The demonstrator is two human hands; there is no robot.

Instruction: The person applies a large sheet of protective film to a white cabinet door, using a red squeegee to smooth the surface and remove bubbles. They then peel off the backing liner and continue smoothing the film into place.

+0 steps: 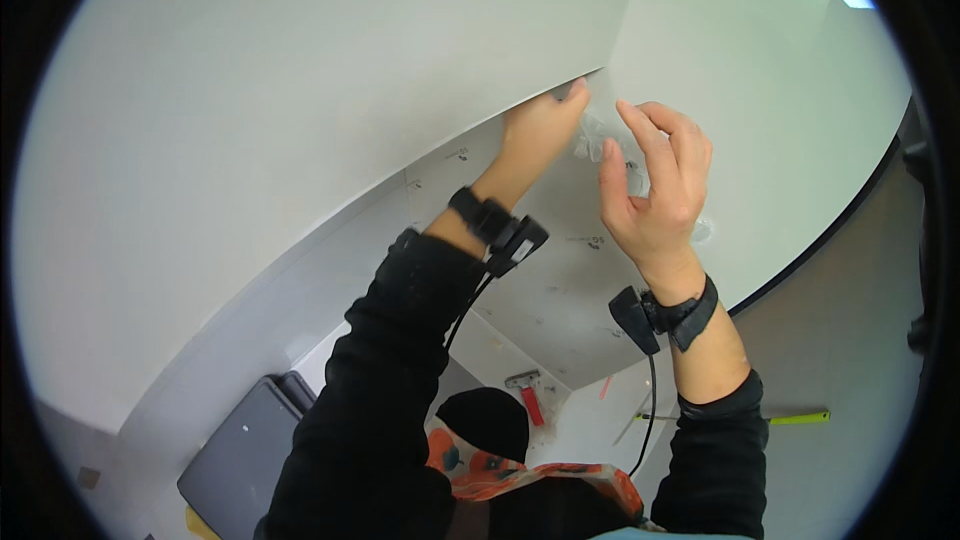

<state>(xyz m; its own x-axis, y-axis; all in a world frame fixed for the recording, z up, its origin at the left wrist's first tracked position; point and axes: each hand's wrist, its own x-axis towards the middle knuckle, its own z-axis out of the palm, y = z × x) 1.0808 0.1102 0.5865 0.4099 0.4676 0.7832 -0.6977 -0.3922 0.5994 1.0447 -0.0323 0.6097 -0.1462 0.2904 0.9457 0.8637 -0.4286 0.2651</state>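
A large white sheet or panel [300, 90] spreads across the upper left, its lower edge standing free. My left hand [544, 120] reaches up under that edge near its right end. The thumb shows just below the edge, while the other fingers are hidden behind the sheet. To the right, my right hand [664, 172] is raised with fingers bent and apart, holding nothing. It is in front of a pale wall surface [772, 127]. Clear, crumpled-looking patches [592, 139] lie between the hands. Behind them is a grey surface [547, 300] with repeated printed marks.
A scraper with a red handle [531, 399] lies low in the middle. Further right is a tool with a yellow-green handle [801, 418]. A dark grey case or bin [240, 457] stands lower left. Black cabled devices [514, 240] are strapped to both wrists.
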